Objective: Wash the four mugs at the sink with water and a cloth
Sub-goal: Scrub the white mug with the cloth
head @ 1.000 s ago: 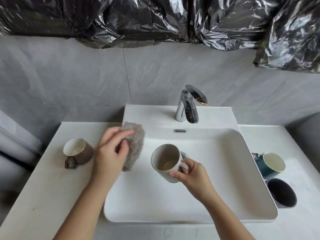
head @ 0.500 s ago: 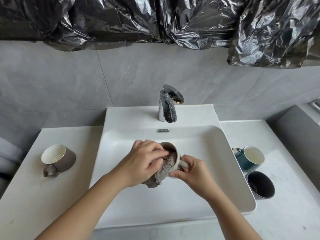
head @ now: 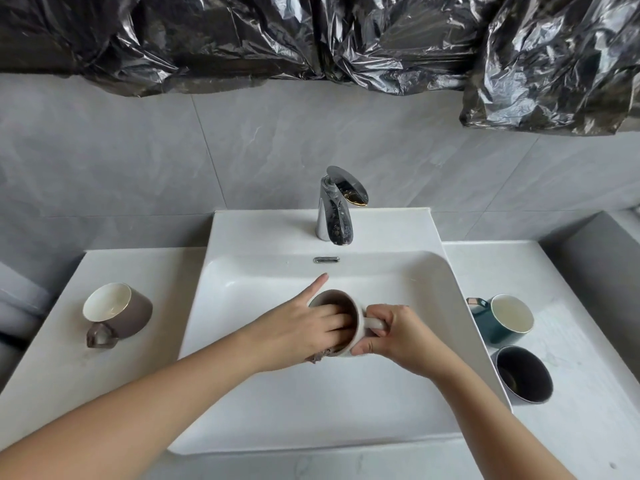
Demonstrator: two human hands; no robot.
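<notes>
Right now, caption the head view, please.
Left hand holds a grey cloth inside the beige mug; right hand grips its handle.

Bare left hand, bare right hand

Black plastic above grey wall tiles

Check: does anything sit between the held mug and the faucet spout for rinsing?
Nothing visible does. The pale mug, gripped at its handle by the right hand with the left hand holding the cloth inside, has only bare basin before the faucet.
</notes>
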